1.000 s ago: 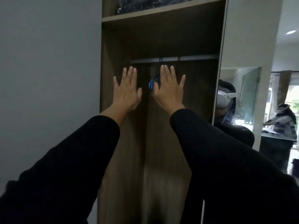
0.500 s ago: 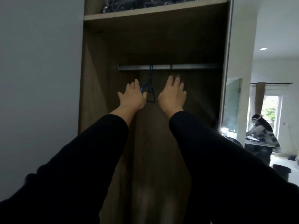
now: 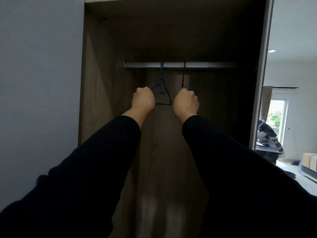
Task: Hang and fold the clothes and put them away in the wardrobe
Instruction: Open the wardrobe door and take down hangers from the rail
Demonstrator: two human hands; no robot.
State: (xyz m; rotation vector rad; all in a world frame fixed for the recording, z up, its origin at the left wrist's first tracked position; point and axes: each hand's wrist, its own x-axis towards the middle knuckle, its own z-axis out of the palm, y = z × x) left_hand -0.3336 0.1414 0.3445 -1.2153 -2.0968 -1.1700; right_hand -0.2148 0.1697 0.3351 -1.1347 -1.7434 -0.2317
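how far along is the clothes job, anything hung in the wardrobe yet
Nothing looks hung yet: the metal wardrobe rail carries only two bare hangers. In hand: the left hand grips the blue wire hanger, the right hand the thin red hanger, both hooked on the rail. Hanging, folding and storing all remain.

Left hand (image 3: 143, 100) has closed from flat onto the blue hanger (image 3: 163, 90); right hand (image 3: 186, 103) now grips the red hanger (image 3: 183, 78).
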